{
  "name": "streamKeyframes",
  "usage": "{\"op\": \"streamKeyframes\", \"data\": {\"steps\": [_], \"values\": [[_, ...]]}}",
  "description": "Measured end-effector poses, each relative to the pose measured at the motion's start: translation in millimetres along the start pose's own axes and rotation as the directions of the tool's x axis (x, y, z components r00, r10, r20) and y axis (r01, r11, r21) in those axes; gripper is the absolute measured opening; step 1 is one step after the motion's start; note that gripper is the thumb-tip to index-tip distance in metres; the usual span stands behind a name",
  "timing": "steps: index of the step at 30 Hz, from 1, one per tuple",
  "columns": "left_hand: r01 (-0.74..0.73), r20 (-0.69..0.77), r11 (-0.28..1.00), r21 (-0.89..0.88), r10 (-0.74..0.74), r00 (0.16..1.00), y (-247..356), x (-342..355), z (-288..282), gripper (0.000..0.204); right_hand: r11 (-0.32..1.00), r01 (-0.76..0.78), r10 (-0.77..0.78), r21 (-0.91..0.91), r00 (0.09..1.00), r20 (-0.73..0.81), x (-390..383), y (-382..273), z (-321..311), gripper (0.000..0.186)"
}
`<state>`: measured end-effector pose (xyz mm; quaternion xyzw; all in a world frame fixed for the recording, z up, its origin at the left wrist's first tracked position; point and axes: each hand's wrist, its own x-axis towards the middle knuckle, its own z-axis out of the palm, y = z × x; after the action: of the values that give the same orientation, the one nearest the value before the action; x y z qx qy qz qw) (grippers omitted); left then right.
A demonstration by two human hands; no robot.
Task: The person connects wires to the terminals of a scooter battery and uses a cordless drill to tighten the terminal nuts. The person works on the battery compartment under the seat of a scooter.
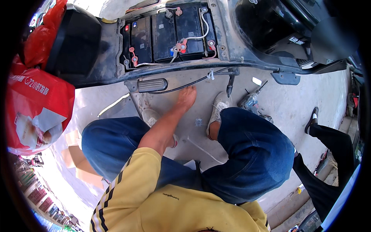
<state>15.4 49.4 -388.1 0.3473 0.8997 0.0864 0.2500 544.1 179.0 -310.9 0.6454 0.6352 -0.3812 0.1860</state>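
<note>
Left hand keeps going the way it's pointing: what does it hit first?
Most likely the black cable slung under the scooter's floor edge, just past the left hand; beyond that, the battery bay. Depth is unclear, so it may pass below the cable.

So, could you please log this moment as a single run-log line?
left hand: reaching toward black cable under scooter | right hand: not in view | batteries: exposed | cordless drill: lying on ground

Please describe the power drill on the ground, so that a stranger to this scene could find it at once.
Start at the open battery bay of the scooter. Go down to the concrete ground, just right of the person's right white shoe. The power drill lies there, grey with a thin bit pointing up-right; nothing else beside it has a bit.
</note>
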Motion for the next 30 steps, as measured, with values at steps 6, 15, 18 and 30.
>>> {"op": "streamKeyframes", "data": {"steps": [6, 15, 18, 30], "values": [[-0.084, 0.137, 0.993, 0.081, 0.072, 0.988, 14.7, -10.8, -28.6, 0.035, 0.996, 0.076, -0.075, 0.041, 0.996, -0.038, 20.2, 15.2, 23.7, 0.047], [-0.226, -0.151, 0.964, -0.141, 0.204, 0.967, 13.5, 3.4, -7.8, 0.04, 0.973, 0.232, -0.227, -0.003, 0.951, -0.211, 37.8, -43.5, -13.3, 0.049], [-0.296, -0.029, 0.947, -0.125, 0.294, 0.955, 53.5, -2.5, 1.5, 0.027, 0.982, 0.186, -0.168, 0.043, 0.949, -0.267, -3.0, -3.0, 0.9, 0.05], [-0.366, -0.149, 0.915, -0.172, 0.343, 0.928, 64.2, -7.8, -27.5, 0.015, 0.964, 0.263, -0.243, -0.033, 0.825, -0.51, -29.5, -34.3, -62.8, 0.054]]}}
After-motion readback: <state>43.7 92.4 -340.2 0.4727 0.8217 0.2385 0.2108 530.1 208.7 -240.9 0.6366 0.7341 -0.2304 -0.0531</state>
